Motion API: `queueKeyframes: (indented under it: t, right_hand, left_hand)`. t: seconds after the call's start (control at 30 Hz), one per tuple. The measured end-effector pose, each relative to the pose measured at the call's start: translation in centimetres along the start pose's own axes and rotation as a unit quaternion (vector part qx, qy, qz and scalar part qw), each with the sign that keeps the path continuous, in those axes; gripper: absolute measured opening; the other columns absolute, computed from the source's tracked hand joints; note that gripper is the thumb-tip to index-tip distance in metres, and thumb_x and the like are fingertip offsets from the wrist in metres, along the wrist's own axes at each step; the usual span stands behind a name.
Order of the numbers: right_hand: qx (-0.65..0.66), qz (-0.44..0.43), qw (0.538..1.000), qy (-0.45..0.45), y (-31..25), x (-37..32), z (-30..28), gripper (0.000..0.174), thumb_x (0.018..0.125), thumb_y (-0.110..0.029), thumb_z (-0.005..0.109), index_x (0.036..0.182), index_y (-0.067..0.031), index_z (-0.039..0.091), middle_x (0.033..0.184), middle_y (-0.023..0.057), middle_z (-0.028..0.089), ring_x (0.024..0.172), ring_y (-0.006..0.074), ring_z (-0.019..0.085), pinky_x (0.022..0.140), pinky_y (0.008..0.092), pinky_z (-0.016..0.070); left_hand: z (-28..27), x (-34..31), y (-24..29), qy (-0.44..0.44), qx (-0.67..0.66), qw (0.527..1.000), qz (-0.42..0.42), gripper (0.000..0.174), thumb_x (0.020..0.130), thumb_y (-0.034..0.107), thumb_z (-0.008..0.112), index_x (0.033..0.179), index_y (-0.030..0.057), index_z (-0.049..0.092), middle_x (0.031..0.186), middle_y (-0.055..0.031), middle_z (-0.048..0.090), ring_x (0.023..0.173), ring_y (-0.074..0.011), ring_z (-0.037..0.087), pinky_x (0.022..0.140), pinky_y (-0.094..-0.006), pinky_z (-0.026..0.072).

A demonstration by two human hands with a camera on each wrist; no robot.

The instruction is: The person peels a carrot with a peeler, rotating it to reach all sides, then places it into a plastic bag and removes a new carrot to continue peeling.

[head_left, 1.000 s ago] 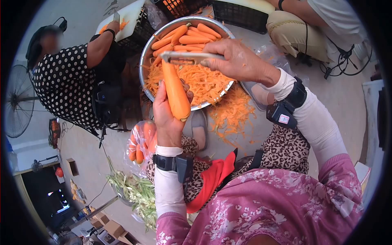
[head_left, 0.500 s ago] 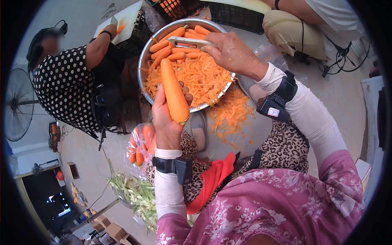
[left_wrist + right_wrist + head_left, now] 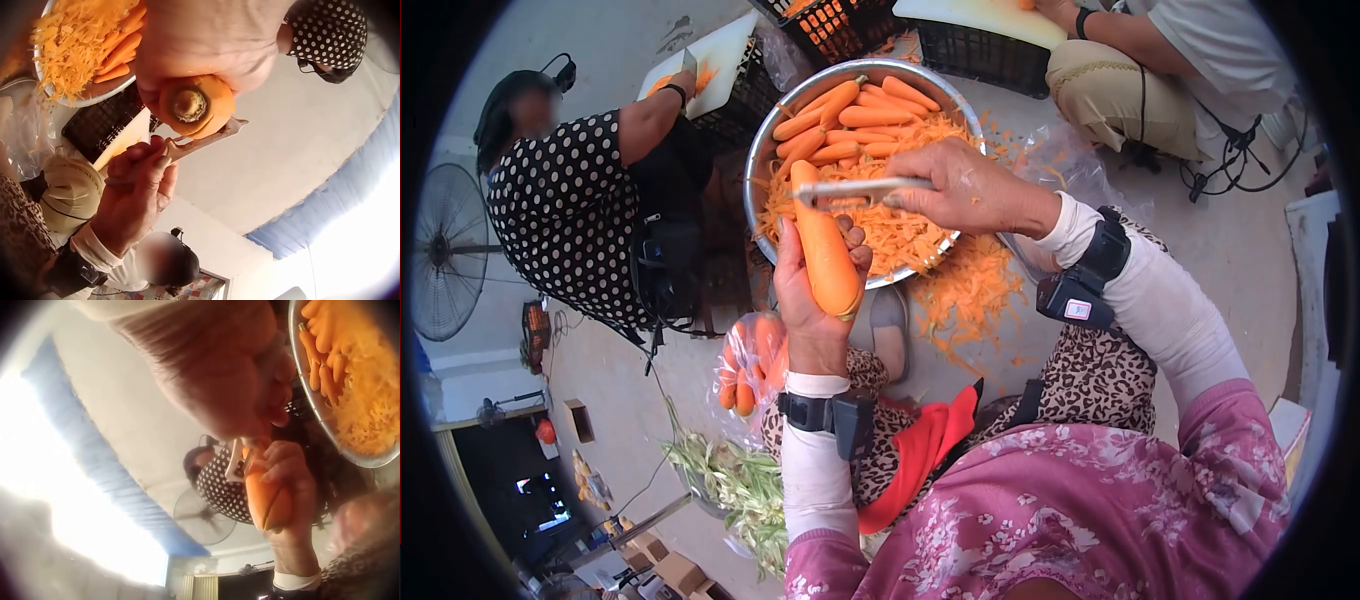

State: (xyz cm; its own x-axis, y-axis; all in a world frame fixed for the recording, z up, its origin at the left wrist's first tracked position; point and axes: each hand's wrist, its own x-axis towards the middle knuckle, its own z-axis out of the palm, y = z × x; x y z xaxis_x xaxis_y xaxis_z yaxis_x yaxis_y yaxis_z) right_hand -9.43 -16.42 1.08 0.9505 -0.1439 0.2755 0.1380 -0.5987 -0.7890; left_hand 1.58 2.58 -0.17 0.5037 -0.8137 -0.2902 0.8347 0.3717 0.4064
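My left hand grips a thick carrot tilted upward, its stem end toward me. In the left wrist view the stem end of that carrot faces the camera. My right hand holds a peeler by its handle, with the blade lying across the carrot's upper part. From the right wrist view, the peeler sits against the carrot beside the left hand's fingers. Below both hands stands a metal basin with peeled carrots at the far side and orange peelings nearer.
More peelings lie on the floor right of the basin. A plastic bag of carrots rests at the left, above green leafy scraps. One person cuts at a white board; another sits at the upper right beside black crates.
The peeler lifted off the carrot tip toward the basin's far side, then came back down onto the carrot, now lower along it. The left hand keeps its grip on the carrot.
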Motion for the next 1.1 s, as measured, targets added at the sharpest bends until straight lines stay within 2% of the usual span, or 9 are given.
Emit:
queueKeyframes:
  t: [0.1,0.27,0.37,0.47,0.67,0.8,0.87,1.0,1.1]
  right_hand:
    - [0.036,0.071,0.983,0.168,1.1,1.0,-0.5,0.02,0.087,-0.019,0.058,0.093,-0.0012,0.064,0.066,0.0055,0.059,0.062,0.013,0.056,0.057,0.0299,0.0446]
    - [0.124,0.097,0.981,0.113,0.1,1.0,-0.7,0.02,0.087,-0.019,0.058,0.094,-0.0009,0.063,0.069,0.0035,0.06,0.065,0.0115,0.057,0.058,0.0288,0.0459]
    - [0.096,0.048,0.992,0.061,-0.8,0.5,-0.4,0.021,0.086,-0.018,0.06,0.095,0.0005,0.062,0.068,0.0064,0.06,0.064,0.0137,0.058,0.059,0.0301,0.0456]
    - [0.029,-0.026,0.999,0.028,-0.9,0.2,-0.2,0.02,0.085,-0.017,0.06,0.092,0.0015,0.06,0.068,0.016,0.057,0.062,0.028,0.056,0.06,0.0358,0.0447]
    - [-0.177,0.072,0.97,0.149,2.5,1.7,-1.4,0.015,0.085,-0.016,0.057,0.086,-0.001,0.06,0.075,0.0188,0.06,0.074,0.0364,0.06,0.066,0.0444,0.0463]
    - [-0.109,0.025,0.978,0.177,1.2,1.8,-1.8,0.016,0.085,-0.017,0.058,0.084,-0.0011,0.059,0.073,0.0176,0.06,0.071,0.0356,0.06,0.065,0.043,0.0459]
    - [0.01,0.037,0.993,0.113,-0.4,1.1,-1.6,0.019,0.084,-0.018,0.061,0.092,-0.0001,0.061,0.068,0.0145,0.057,0.061,0.0264,0.056,0.058,0.0369,0.0433]
    - [0.02,-0.004,1.0,0.001,-1.6,0.4,-0.5,0.019,0.084,-0.017,0.061,0.092,0.0007,0.061,0.07,0.0156,0.058,0.06,0.0272,0.056,0.058,0.037,0.0432]
    - [-0.095,0.024,0.988,0.122,0.3,1.2,-0.5,0.02,0.085,-0.017,0.061,0.092,0.001,0.061,0.071,0.0174,0.058,0.061,0.0315,0.055,0.058,0.0381,0.0429]
  left_hand:
    - [0.5,0.0,-0.1,-0.054,-0.021,0.998,-0.019,0.043,0.098,0.042,0.039,0.113,0.0021,0.049,0.089,-0.0116,0.051,0.077,-0.0213,0.046,0.065,-0.0325,0.0435]
    - [0.1,0.0,-0.3,-0.066,0.033,0.997,-0.006,0.042,0.099,0.039,0.036,0.112,0.0017,0.05,0.093,-0.013,0.053,0.079,-0.0223,0.049,0.07,-0.0332,0.0423]
    - [0.2,-0.1,-0.3,-0.062,0.031,0.998,-0.009,0.043,0.099,0.04,0.036,0.112,0.0015,0.05,0.094,-0.0139,0.054,0.079,-0.0226,0.05,0.069,-0.0329,0.0425]
    - [0.8,-0.4,-0.4,-0.051,0.032,0.998,-0.013,0.043,0.099,0.04,0.036,0.111,0.0011,0.05,0.094,-0.0143,0.054,0.079,-0.022,0.05,0.069,-0.0324,0.0424]
    - [0.1,-0.1,-0.6,-0.12,0.053,0.99,-0.046,0.046,0.098,0.042,0.038,0.111,-0.0006,0.049,0.093,-0.0141,0.054,0.078,-0.0214,0.05,0.067,-0.0312,0.0429]
    - [0.6,-0.2,-0.4,-0.093,0.022,0.995,-0.038,0.046,0.098,0.042,0.038,0.112,-0.0006,0.049,0.093,-0.014,0.053,0.076,-0.0216,0.05,0.066,-0.0313,0.0431]
    - [0.5,0.1,-0.3,-0.059,0.024,0.997,-0.031,0.045,0.099,0.041,0.038,0.112,0.0001,0.049,0.093,-0.0143,0.053,0.076,-0.0217,0.05,0.066,-0.0318,0.0432]
    - [0.5,0.4,-0.4,-0.054,0.016,0.998,-0.03,0.043,0.098,0.04,0.039,0.113,0.0012,0.049,0.093,-0.0138,0.053,0.077,-0.0217,0.05,0.066,-0.0319,0.043]
    - [0.0,0.4,-0.6,-0.066,0.038,0.996,-0.036,0.041,0.098,0.036,0.042,0.119,0.0018,0.048,0.092,-0.0126,0.055,0.076,-0.0209,0.053,0.065,-0.0317,0.046]
